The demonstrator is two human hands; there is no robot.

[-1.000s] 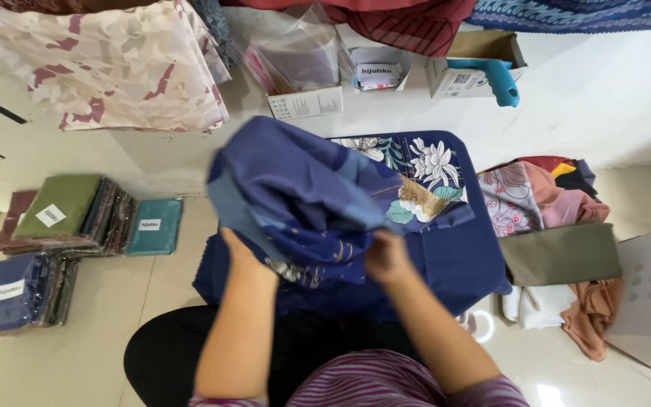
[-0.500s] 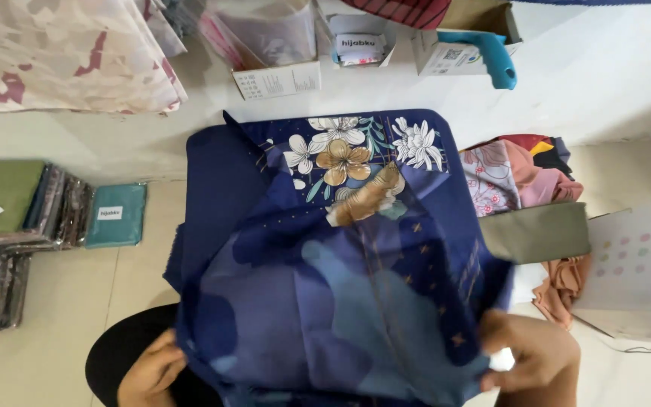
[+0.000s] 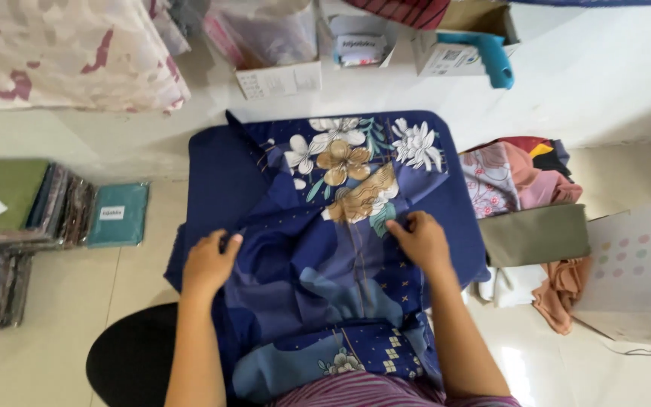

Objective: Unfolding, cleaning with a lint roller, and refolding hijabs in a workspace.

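Navy floral scarf (image 3: 318,249) lies spread on the floor in front of the person and over the lap, one piece, with both hands on it. The left hand (image 3: 209,264) pinches a fold at its left edge, fingers curled; the right hand (image 3: 420,240) presses near the middle, fingers bent onto the cloth (whether it grips, I cannot tell). Along the floor's left edge sit one teal packet (image 3: 117,215) and one green packet (image 3: 5,194), each with a small white rectangular label. At the top edge, one blue-handled tool (image 3: 491,56) rests on a box.
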